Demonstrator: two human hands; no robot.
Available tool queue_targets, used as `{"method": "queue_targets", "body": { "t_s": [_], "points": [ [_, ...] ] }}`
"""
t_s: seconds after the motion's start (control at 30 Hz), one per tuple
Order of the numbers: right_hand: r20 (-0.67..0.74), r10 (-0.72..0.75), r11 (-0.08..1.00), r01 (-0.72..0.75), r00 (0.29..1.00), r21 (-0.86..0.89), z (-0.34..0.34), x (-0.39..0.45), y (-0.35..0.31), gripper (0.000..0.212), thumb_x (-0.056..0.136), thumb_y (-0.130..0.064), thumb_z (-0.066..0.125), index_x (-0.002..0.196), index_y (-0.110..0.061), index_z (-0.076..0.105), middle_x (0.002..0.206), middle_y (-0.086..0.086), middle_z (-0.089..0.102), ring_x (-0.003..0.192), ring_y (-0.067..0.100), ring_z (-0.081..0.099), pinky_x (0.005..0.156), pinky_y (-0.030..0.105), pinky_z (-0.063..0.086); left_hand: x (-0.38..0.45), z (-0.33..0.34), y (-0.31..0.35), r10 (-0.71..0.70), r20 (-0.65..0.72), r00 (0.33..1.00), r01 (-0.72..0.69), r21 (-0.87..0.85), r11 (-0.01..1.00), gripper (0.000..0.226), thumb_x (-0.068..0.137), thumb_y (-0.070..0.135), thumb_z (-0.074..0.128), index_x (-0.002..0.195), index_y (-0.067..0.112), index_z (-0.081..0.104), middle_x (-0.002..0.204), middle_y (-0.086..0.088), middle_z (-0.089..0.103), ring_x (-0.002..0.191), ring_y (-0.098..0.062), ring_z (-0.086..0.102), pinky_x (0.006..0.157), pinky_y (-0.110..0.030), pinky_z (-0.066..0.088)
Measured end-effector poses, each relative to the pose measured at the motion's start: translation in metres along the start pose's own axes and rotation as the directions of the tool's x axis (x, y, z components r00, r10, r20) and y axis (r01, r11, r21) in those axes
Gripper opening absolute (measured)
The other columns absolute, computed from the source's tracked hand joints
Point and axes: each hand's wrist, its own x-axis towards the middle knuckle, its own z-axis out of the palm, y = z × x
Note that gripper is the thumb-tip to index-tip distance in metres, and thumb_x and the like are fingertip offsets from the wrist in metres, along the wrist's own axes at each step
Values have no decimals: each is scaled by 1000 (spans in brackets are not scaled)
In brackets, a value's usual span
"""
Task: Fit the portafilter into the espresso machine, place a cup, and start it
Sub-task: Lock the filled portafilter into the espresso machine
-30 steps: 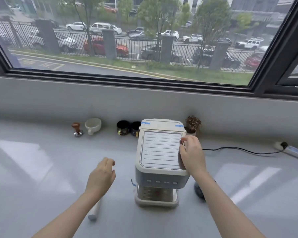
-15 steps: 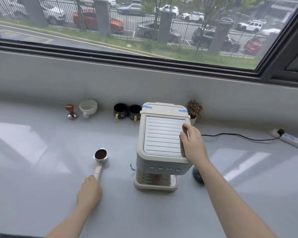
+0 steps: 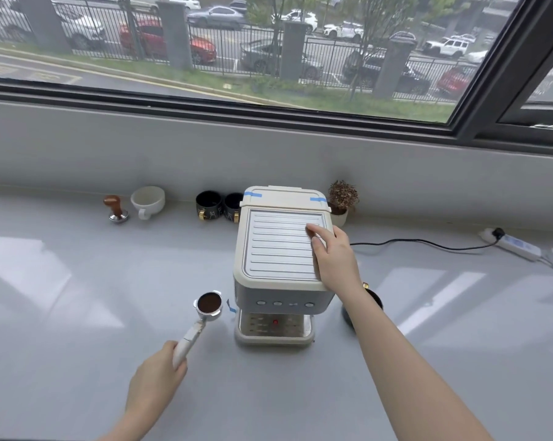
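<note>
A cream espresso machine [image 3: 278,249] stands in the middle of the grey counter, its drip tray [image 3: 274,329] facing me. My right hand [image 3: 332,256] rests flat on the right side of its ribbed top. My left hand [image 3: 155,377] grips the white handle of the portafilter [image 3: 209,305], whose metal basket holds dark ground coffee and hovers just left of the machine's front. A white cup [image 3: 147,200] and two black cups [image 3: 219,205] stand by the back wall.
A wood-handled tamper [image 3: 116,208] stands left of the white cup. A small potted plant [image 3: 342,198] sits behind the machine. A dark round object [image 3: 364,307] lies right of the machine, partly hidden by my forearm. A black cord runs to a power strip [image 3: 517,246].
My left hand took the portafilter by its handle and brought it closer to the machine's front left. My right hand stayed on the machine's top.
</note>
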Motion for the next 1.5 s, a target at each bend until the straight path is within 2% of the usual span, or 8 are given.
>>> {"method": "queue_targets", "body": {
  "t_s": [0.2,0.3,0.47,0.83,1.0,1.3,1.37,1.5],
  "points": [
    [-7,-1,1000,1,1000,6,1,1,2,34,97,-26,38,125,-32,55,141,1,40,121,17,45,88,23,32,-28,2,37,96,42,995,-94,-45,995,12,79,29,55,87,31,64,71,2,67,68,-23,58,59,-33,44],
    [-1,-1,1000,1,1000,3,1,1,3,34,97,-26,37,125,-31,55,141,1,39,120,18,45,87,25,34,-27,4,57,130,50,990,-127,-56,990,10,76,27,50,76,22,59,62,-2,59,61,-22,54,54,-34,42],
    [2,-3,1000,3,1000,12,1,1,3,34,97,-26,37,125,-31,55,140,1,40,119,19,46,87,24,33,-15,8,84,163,40,986,-159,-79,984,16,74,26,47,70,11,47,53,-1,46,52,-18,34,49,-32,26],
    [-4,1,1000,-1,1000,15,2,1,4,33,97,-26,37,124,-32,55,139,2,40,118,20,47,87,25,34,15,2,106,198,35,980,-193,-117,974,9,76,25,54,74,24,63,54,5,53,57,-22,47,51,-31,35],
    [-6,9,1000,-9,1000,17,1,1,4,33,96,-27,37,123,-33,56,139,2,40,119,20,47,86,25,34,30,-5,112,222,97,970,-214,-87,973,26,74,28,58,54,27,41,49,5,47,55,-22,40,50,-31,33],
    [-12,14,1000,-14,1000,-3,2,2,3,32,96,-27,38,122,-33,56,138,2,41,118,21,48,85,26,34,36,-12,104,257,94,962,-247,-109,963,24,73,27,62,59,43,50,51,12,55,53,-14,49,51,-27,38],
    [-12,16,1000,-16,1000,2,2,2,2,32,96,-27,38,122,-33,56,138,2,41,118,21,48,86,26,35,41,-15,102,278,78,958,-269,-103,957,8,72,29,63,70,37,63,52,14,56,54,-12,51,53,-27,41],
    [-13,24,1000,-24,1000,-5,1,1,2,32,96,-27,38,122,-34,56,138,1,41,117,20,48,85,26,34,40,-14,102,288,74,955,-279,-116,953,10,72,28,62,79,30,68,54,14,57,58,-17,55,51,-24,39]
  ]
}}
